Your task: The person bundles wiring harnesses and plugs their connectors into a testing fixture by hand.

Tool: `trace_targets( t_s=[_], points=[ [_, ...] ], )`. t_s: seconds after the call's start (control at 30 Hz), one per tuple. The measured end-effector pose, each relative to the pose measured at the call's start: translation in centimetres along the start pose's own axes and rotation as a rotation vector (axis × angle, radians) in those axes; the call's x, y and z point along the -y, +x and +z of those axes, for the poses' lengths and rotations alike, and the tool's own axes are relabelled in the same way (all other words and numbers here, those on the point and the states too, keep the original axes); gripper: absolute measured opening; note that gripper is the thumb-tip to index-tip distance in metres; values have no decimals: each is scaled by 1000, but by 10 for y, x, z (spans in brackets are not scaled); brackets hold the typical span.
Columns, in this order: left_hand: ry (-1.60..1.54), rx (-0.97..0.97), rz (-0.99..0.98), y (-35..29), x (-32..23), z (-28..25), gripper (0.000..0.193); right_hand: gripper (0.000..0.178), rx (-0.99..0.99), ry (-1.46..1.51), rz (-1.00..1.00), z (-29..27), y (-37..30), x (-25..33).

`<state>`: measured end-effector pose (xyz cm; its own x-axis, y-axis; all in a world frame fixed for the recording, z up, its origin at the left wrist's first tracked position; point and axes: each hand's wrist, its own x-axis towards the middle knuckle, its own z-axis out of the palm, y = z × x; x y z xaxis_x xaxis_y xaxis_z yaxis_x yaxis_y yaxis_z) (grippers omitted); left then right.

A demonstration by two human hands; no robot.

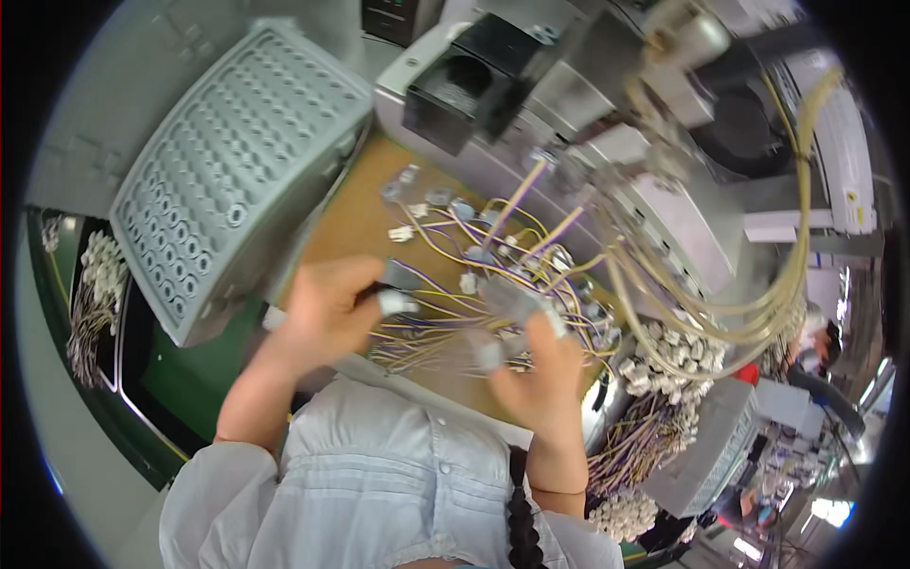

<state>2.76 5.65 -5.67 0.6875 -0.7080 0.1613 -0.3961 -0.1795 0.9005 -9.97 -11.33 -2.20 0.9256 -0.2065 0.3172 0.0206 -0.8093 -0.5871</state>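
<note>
My left hand is over the near left part of the brown work surface, its fingers closed in a pinch. A small dark piece shows at its fingertips, too blurred to name. White wrapping covers a fingertip. My right hand hangs over the near edge of a wire pile, thumb and forefinger apart, both tips wrapped in white; I see nothing held between them, though motion smears it. Between and beyond my hands lies the loose pile of yellow, purple and white wires with white connectors and small grey round parts.
A large grey tray with rows of round pockets, some filled, stands tilted at left. Behind the wires is a machine with a black box and looping clear hoses. Bundled wires with white connectors lie at right, others far left.
</note>
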Motion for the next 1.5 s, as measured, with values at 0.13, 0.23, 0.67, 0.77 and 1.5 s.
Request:
trace_targets(
  t_s=[0.13,0.23,0.67,0.77,1.5],
  points=[
    [134,-61,146,-3,-1,4,20,27,272,-129,11,28,14,15],
    [405,-214,-85,3,17,-24,26,28,176,14,6,17,14,2],
    [911,-249,-427,-22,108,-141,44,26,-86,179,152,-6,3,-15],
    [374,-442,-274,-22,96,-134,50,21,-104,900,570,-21,-1,-8],
    [-130,192,341,36,-27,31,32,12,260,621,491,-39,3,-13]
  ],
)
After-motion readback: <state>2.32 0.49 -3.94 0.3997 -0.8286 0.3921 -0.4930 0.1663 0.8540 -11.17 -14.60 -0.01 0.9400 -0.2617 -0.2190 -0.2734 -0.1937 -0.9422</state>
